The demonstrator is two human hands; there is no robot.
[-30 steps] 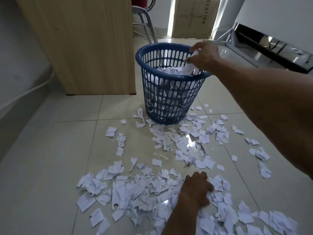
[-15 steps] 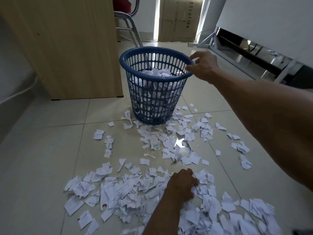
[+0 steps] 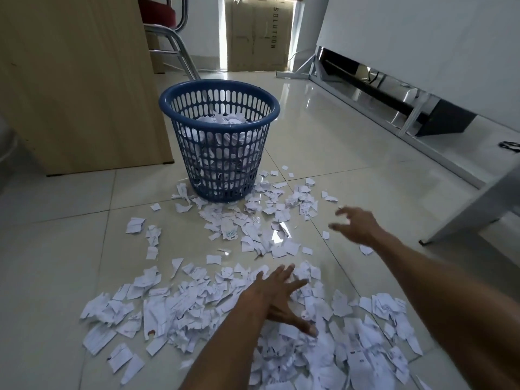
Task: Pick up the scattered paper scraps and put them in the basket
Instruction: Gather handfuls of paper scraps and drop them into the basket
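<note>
Paper scraps (image 3: pixel 174 308) under splayed left hand (image 3: pixel 277 298); right hand (image 3: pixel 357 225) hovering, fingers spread.

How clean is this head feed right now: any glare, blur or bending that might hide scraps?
Head view: the right hand is motion-blurred; the left hand is fairly sharp; a bright glare patch on the glossy floor lies among the paper scraps in front of the basket and could pass for paper; wide-angle bending tilts the wooden cabinet at the left edge.
</note>
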